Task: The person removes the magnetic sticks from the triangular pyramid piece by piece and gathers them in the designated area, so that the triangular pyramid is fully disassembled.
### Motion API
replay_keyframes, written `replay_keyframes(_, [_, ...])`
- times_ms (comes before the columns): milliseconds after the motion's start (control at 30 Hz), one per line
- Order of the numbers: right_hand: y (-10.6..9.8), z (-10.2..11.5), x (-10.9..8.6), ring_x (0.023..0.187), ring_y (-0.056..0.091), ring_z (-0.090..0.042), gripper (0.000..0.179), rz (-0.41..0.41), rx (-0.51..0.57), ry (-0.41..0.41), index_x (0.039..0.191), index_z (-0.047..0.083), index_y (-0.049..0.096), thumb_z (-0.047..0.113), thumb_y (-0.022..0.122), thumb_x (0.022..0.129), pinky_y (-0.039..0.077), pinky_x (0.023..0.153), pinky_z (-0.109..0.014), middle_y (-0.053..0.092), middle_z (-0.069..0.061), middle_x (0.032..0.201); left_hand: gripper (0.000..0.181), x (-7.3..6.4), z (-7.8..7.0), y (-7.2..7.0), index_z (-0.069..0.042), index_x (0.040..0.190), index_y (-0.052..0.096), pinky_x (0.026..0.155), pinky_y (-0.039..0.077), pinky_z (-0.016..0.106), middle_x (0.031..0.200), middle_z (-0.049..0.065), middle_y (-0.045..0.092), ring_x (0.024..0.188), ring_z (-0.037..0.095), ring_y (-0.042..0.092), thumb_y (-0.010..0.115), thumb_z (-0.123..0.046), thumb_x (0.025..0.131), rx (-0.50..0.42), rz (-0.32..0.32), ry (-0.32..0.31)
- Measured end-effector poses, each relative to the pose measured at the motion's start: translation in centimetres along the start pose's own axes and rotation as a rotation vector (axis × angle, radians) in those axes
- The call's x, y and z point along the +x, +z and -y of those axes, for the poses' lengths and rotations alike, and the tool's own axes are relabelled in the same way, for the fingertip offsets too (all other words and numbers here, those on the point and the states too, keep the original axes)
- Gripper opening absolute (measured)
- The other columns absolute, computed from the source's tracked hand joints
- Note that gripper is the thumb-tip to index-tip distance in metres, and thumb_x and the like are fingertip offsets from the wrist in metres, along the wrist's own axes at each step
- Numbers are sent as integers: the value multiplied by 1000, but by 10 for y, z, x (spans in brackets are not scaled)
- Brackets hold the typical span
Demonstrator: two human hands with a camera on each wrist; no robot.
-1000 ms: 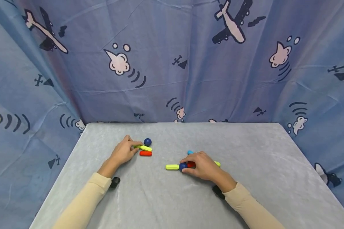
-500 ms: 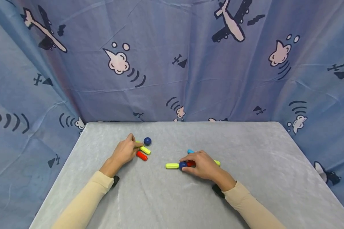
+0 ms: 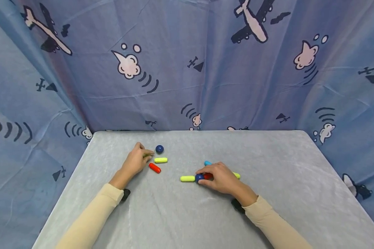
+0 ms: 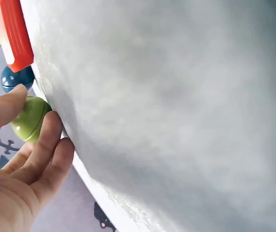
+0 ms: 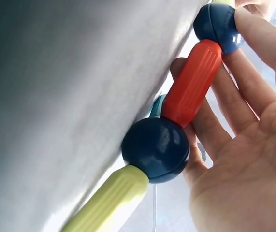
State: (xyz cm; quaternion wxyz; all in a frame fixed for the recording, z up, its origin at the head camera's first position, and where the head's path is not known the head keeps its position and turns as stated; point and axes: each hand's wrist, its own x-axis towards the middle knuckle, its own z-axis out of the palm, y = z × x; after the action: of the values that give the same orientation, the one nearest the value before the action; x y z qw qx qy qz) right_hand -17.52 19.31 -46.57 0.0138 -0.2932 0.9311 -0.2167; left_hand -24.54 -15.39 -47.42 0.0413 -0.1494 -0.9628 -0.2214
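My left hand (image 3: pixel 135 159) pinches a green ball (image 4: pixel 30 118) between thumb and fingers at the table's far left. Just beside it lie a loose yellow rod (image 3: pixel 160 160), a red rod (image 3: pixel 154 168) and a dark blue ball (image 3: pixel 159 149). Nearer the middle, my right hand (image 3: pixel 219 178) holds a joined chain, thumb and fingers on its end blue ball (image 5: pixel 218 26). From that ball a red rod (image 5: pixel 193 82) runs to a second blue ball (image 5: pixel 155 149), then a yellow rod (image 5: pixel 109 203). Another yellow rod (image 3: pixel 187 178) extends left from the gripped ball.
A light blue rod (image 3: pixel 207 163) pokes out behind the right hand, mostly hidden. Everything lies on a grey cloth-covered table (image 3: pixel 174 214). A blue curtain (image 3: pixel 171 69) with printed planes hangs along the back and sides.
The green ball has come away from the yellow rod, which now lies apart from the left hand. The nearby red rod has swung to a slant. My right hand keeps its hold.
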Motion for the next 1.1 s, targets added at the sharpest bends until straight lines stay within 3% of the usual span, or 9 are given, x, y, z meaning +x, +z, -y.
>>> replay_keyframes(267, [3,-2,0,104,67,-14,33,-11,-5,-18,120,26,72,39,74,89,45,97,-44,74,9,114,49,12,-2,1,-13,139,58,71,45,36,114,17,57,84,24,54,71,-12,92,-19,23,-142])
replay_keyframes(433, [3,-2,0,106,67,-14,33,-1,7,-1,120,26,72,38,74,89,44,99,-45,73,9,115,57,7,-6,-9,-19,144,52,75,48,40,125,16,55,90,25,58,73,-20,91,-54,5,-191])
replay_keyframes(500, [2,-2,0,106,67,-14,34,1,14,3,120,26,72,38,74,89,44,99,-46,74,8,115,50,1,-7,-14,-18,137,59,74,49,40,122,14,57,90,25,60,75,-20,90,-72,-23,-184])
replay_keyframes(567, [2,-2,0,106,67,-14,34,4,19,6,121,26,72,38,74,89,44,99,-46,73,8,116,37,-6,-8,-18,-14,123,68,71,49,38,113,11,62,86,22,61,77,-17,87,-76,-33,-136])
replay_keyframes(667, [1,-2,0,107,67,-14,34,8,24,23,121,27,72,39,74,89,43,101,-45,73,9,116,23,-14,-7,-19,-12,107,75,67,45,33,96,7,64,78,17,57,80,-14,84,-79,29,-40])
replay_keyframes(767, [0,-3,0,108,66,-13,34,7,24,32,121,28,72,39,74,89,43,102,-45,73,10,116,22,-17,-7,-14,-13,104,76,65,42,29,88,3,63,73,12,52,81,-14,82,-77,109,26])
replay_keyframes(867, [0,-3,0,107,67,-13,34,1,20,18,121,27,72,39,74,89,44,100,-46,73,10,115,24,-18,-9,-10,-12,102,76,65,43,29,85,2,65,71,12,52,83,-15,80,-64,125,32])
replay_keyframes(1100, [0,-1,-1,110,67,-15,34,5,20,17,121,26,72,39,74,89,44,101,-46,74,9,115,20,-19,-19,-3,-14,92,75,66,47,32,80,-3,72,71,12,61,85,-25,78,-17,68,-47])
